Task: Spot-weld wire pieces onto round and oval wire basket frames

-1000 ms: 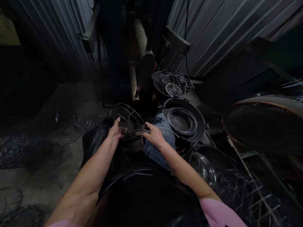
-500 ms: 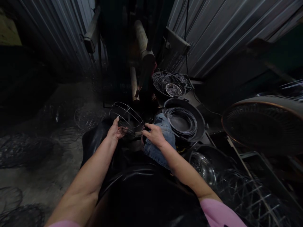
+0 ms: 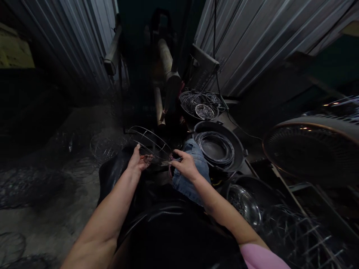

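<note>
A round wire frame [image 3: 151,143] of thin metal rings is held up in front of me, over a dark apron and my denim-clad knee [image 3: 193,170]. My left hand [image 3: 139,160] grips its near left rim with fingers curled around the wire. My right hand [image 3: 185,165] pinches the frame's near right edge, thumb and forefinger closed on a wire. The frame tilts away from me.
To the right, a dark pan [image 3: 217,147] holds coiled wire rings; behind it another pan [image 3: 199,106] holds loose wire and a small round piece. A large fan grille [image 3: 311,149] stands far right, a wire rack [image 3: 303,231] below it, wire frames [image 3: 106,144] on the floor left.
Both hands and the wire frame have stayed nearly in place; the right hand's fingers have closed more onto the wire. The camera view has shifted slightly.
</note>
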Demonstrator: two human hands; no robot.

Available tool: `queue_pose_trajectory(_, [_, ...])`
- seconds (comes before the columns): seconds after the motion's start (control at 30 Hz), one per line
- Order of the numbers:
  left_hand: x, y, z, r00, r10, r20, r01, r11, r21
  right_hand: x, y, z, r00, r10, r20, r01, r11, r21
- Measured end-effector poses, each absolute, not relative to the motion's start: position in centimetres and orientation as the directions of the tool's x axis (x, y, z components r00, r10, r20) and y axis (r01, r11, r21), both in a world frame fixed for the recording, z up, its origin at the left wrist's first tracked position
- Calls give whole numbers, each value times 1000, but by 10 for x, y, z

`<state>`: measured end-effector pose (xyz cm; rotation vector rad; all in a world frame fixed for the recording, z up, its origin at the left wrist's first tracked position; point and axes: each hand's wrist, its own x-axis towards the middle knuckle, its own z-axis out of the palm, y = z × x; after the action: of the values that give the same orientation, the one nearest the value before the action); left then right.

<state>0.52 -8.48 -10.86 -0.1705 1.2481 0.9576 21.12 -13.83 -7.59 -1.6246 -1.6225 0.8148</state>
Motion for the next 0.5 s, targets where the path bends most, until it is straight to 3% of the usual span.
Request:
queue_pose_trajectory(0.2, [5, -88, -102, 60, 527, -847, -778, 557, 291, 231, -135, -71, 45, 993, 111, 379, 85, -922])
queue_pose_trajectory(0.5, [9, -91, -104, 85, 539, -838, -818, 517, 250, 227, -145, -62, 56, 978, 203, 557, 138, -819])
